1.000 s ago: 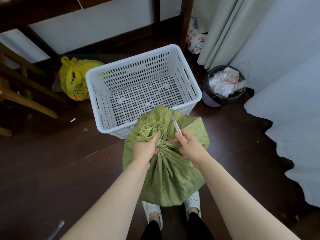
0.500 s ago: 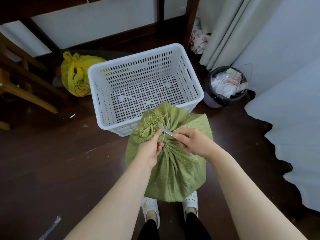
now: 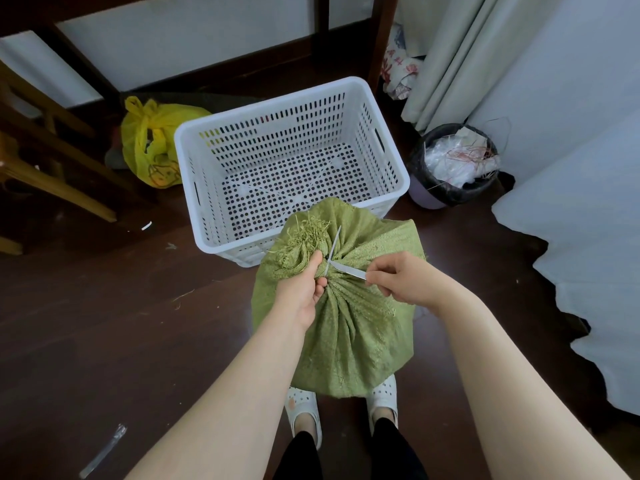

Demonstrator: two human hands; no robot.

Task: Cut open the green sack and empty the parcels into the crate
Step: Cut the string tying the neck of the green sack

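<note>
Tied green sack (image 3: 349,327) against white crate (image 3: 287,168)

scissors (image 3: 337,259) now opened wide, right hand (image 3: 403,278) drawn rightward

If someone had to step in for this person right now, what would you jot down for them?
Left hand: grip shut on the gathered neck of the green sack.
Right hand: holds scissors, blades open at the tied neck.
The sack stands on the floor against the white crate, which holds nothing.
Done: none; the sack remains tied.
Left: cut the neck open, tip the parcels into the crate.
</note>
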